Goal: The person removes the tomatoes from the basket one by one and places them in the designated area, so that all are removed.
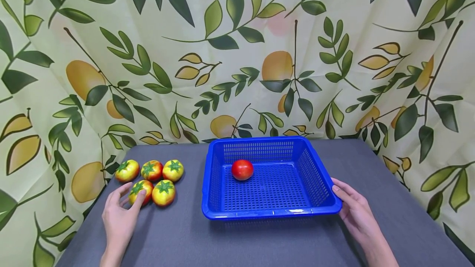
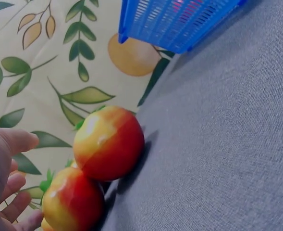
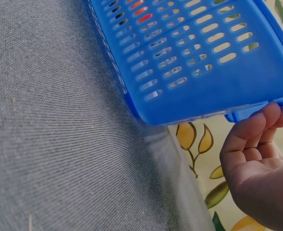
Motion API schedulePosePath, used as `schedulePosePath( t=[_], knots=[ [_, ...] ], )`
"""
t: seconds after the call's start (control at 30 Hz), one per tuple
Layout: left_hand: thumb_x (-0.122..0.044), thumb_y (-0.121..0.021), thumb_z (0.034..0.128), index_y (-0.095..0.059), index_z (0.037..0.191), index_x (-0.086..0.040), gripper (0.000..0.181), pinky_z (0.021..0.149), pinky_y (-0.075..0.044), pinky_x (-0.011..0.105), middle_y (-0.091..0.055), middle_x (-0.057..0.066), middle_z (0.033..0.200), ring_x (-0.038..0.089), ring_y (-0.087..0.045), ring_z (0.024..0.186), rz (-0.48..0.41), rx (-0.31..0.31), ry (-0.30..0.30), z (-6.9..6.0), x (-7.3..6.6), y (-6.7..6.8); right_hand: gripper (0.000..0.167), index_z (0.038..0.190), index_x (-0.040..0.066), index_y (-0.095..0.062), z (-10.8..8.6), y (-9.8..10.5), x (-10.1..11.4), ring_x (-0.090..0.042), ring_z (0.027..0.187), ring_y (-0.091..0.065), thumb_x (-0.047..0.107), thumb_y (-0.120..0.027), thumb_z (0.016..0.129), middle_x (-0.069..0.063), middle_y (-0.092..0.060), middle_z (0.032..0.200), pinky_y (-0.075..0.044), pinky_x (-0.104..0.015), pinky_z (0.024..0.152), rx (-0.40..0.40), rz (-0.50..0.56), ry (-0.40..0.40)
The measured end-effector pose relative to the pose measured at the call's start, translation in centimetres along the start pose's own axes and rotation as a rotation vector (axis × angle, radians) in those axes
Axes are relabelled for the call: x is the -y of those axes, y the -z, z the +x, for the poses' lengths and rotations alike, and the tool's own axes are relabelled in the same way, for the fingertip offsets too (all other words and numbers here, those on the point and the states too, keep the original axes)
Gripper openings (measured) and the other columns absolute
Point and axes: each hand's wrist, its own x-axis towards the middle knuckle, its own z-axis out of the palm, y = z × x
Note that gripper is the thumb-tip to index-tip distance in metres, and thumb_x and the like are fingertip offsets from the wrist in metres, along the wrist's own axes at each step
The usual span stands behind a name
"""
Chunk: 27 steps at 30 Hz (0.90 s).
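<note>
My left hand (image 1: 120,213) is around the near-left tomato (image 1: 141,192), thumb and fingers spread on either side. In the left wrist view a gap shows between the thumb (image 2: 23,140) and the tomatoes; whether a fingertip touches one I cannot tell. Beside it lies another red-yellow tomato (image 1: 163,193), with several more behind, green leafy tops up. With curled fingers my right hand (image 1: 354,207) grips the right rim of a blue plastic basket (image 1: 272,213), as the right wrist view also shows. Inside the basket, towards its back left, sits one red tomato (image 1: 242,169).
A grey cloth-covered table (image 1: 178,234) carries everything. Behind and at both sides hangs a curtain (image 1: 237,65) printed with leaves and fruit. The basket's slotted walls stand between the tomato group and my right hand.
</note>
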Motion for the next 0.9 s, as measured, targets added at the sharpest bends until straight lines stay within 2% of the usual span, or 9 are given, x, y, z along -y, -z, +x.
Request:
schedulePosePath(
  t=[0.13, 0.3, 0.43, 0.53, 0.67, 0.8, 0.9],
  knots=[
    [-0.014, -0.078, 0.0856, -0.065, 0.118, 0.0, 0.038, 0.079, -0.036, 0.004, -0.06, 0.013, 0.115, 0.023, -0.055, 0.107, -0.01, -0.032, -0.042, -0.2, -0.3, -0.3, 0.02, 0.112, 0.022, -0.072, 0.0, 0.0, 0.0, -0.017, 0.102, -0.067, 0.016, -0.056, 0.102, 0.001, -0.07, 0.114, -0.054, -0.033, 0.084, -0.001, 0.001, -0.002],
    [-0.006, -0.077, 0.0841, -0.068, 0.113, 0.0, 0.031, 0.081, -0.038, 0.008, -0.062, 0.009, 0.112, 0.012, -0.053, 0.101, -0.04, -0.086, -0.128, -0.5, -0.8, -0.4, 0.021, 0.113, 0.02, -0.072, -0.1, 0.0, 0.0, -0.018, 0.102, -0.067, 0.014, -0.055, 0.102, -0.001, -0.07, 0.114, -0.054, -0.034, 0.083, 0.013, 0.007, 0.011],
    [-0.001, -0.078, 0.0822, -0.07, 0.11, 0.001, 0.029, 0.082, -0.039, 0.01, -0.064, 0.008, 0.113, 0.011, -0.054, 0.1, -0.082, -0.098, -0.204, -0.9, -2.0, -0.4, 0.022, 0.115, 0.019, -0.071, 0.0, 0.0, -0.2, -0.019, 0.102, -0.067, 0.013, -0.054, 0.102, -0.002, -0.069, 0.115, -0.054, -0.035, 0.084, 0.033, 0.019, 0.018],
    [0.002, -0.077, 0.0825, -0.071, 0.11, 0.0, 0.028, 0.084, -0.041, 0.01, -0.065, 0.006, 0.112, 0.007, -0.054, 0.103, -0.132, -0.083, -0.24, -1.5, -3.3, -0.7, 0.023, 0.115, 0.019, -0.071, 0.0, -0.1, -0.2, -0.019, 0.101, -0.068, 0.012, -0.053, 0.103, -0.002, -0.07, 0.114, -0.054, -0.035, 0.083, 0.046, 0.025, 0.024],
    [0.005, -0.075, 0.0832, -0.071, 0.11, -0.002, 0.028, 0.082, -0.045, 0.012, -0.065, 0.004, 0.112, 0.009, -0.057, 0.104, -0.224, 0.003, -0.295, -2.7, -5.7, -1.7, 0.024, 0.116, 0.017, -0.072, 0.1, 0.0, -0.1, -0.019, 0.099, -0.068, 0.01, -0.052, 0.103, -0.003, -0.07, 0.114, -0.054, -0.033, 0.082, 0.06, 0.034, 0.042],
    [0.003, -0.074, 0.0856, -0.07, 0.113, -0.006, 0.029, 0.083, -0.049, 0.019, -0.064, 0.003, 0.115, 0.014, -0.061, 0.1, -0.316, 0.179, -0.348, -4.1, -8.5, -3.0, 0.025, 0.115, 0.017, -0.072, 0.0, 0.1, -0.2, -0.018, 0.098, -0.068, 0.009, -0.052, 0.103, -0.003, -0.07, 0.113, -0.055, -0.032, 0.081, 0.068, 0.047, 0.046],
    [-0.004, -0.071, 0.09, -0.067, 0.118, -0.011, 0.029, 0.087, -0.051, 0.026, -0.062, 0.0, 0.119, 0.013, -0.059, 0.105, -0.381, 0.323, -0.362, -4.6, -10.7, -3.8, 0.026, 0.115, 0.017, -0.073, 0.0, 0.2, -0.2, -0.018, 0.098, -0.068, 0.008, -0.051, 0.103, -0.003, -0.07, 0.113, -0.055, -0.032, 0.081, 0.07, 0.057, 0.044]
  ],
)
